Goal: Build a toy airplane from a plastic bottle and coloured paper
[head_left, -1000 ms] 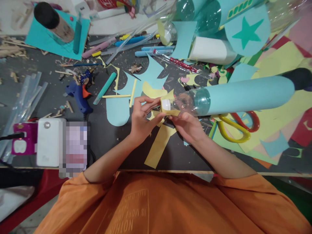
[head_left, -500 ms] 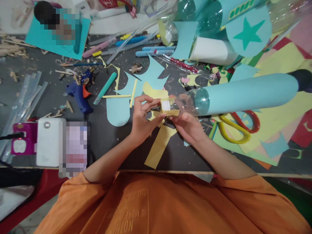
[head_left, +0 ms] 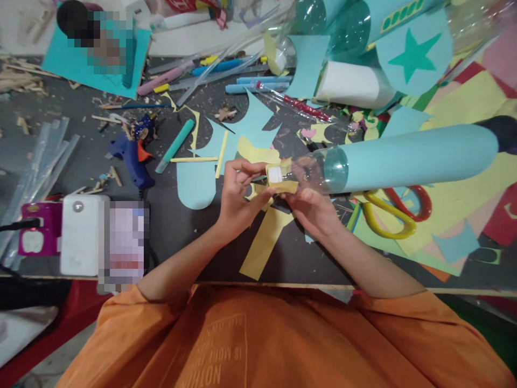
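Note:
A clear plastic bottle (head_left: 336, 168), wrapped in light blue paper along its body, lies sideways with its white-capped neck toward the left. Around that neck is a bent yellow paper strip (head_left: 286, 187). Thumb and fingers of my left hand (head_left: 238, 196) pinch the strip near the cap. My right hand (head_left: 313, 207) grips the bottle's clear shoulder, its fingers partly seen through the plastic. A flat yellow paper piece (head_left: 264, 245) lies below my hands, and light blue paper cutouts (head_left: 196, 185) lie to the left.
Scissors (head_left: 390, 215) with red and yellow handles rest right of my hands on coloured paper sheets. At left are a blue glue gun (head_left: 133, 159), clear glue sticks (head_left: 36, 178) and a white power bank (head_left: 84, 234). More bottles and a green-star cutout (head_left: 415, 56) fill the back right.
Hardly anything differs. Both hands keep their hold on the paper strip and the bottle, and the whole view has shifted very slightly.

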`<state>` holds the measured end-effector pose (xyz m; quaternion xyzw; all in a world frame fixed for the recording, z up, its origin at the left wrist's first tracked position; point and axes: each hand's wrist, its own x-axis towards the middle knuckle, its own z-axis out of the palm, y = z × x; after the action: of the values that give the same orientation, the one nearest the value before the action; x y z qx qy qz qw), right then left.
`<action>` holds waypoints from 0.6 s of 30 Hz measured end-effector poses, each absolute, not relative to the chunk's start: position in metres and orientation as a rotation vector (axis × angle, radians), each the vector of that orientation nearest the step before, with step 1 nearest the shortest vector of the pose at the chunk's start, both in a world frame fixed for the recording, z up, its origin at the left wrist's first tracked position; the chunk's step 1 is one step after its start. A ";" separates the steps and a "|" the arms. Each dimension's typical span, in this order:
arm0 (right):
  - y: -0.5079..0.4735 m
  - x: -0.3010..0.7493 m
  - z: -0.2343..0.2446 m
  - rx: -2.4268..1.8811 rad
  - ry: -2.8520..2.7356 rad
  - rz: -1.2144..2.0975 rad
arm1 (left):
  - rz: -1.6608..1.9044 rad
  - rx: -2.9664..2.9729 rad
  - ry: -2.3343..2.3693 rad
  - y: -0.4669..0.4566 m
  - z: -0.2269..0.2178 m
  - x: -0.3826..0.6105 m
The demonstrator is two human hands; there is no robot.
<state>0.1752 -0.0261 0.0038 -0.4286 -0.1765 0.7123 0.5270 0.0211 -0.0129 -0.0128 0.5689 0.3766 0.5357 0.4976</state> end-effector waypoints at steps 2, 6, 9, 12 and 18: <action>-0.027 0.175 0.003 -1.019 -0.396 1.694 | 1.301 1.370 0.919 -0.013 -0.012 0.021; -0.027 0.173 0.004 -0.964 -0.432 1.669 | 1.282 1.297 0.926 -0.013 -0.011 0.022; -0.028 0.171 0.004 -0.940 -0.458 1.670 | 1.243 1.252 0.945 -0.014 -0.011 0.023; -0.028 0.169 0.003 -0.974 -0.430 1.638 | 1.214 1.250 0.942 -0.016 -0.009 0.026; -0.028 0.169 0.005 -1.069 -0.420 1.587 | 1.203 1.223 0.918 -0.016 -0.009 0.029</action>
<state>0.1690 -0.0278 0.0052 -0.4530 -0.1782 0.6724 0.5576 0.0294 -0.0161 -0.0087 0.5195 0.3901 0.5108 0.5630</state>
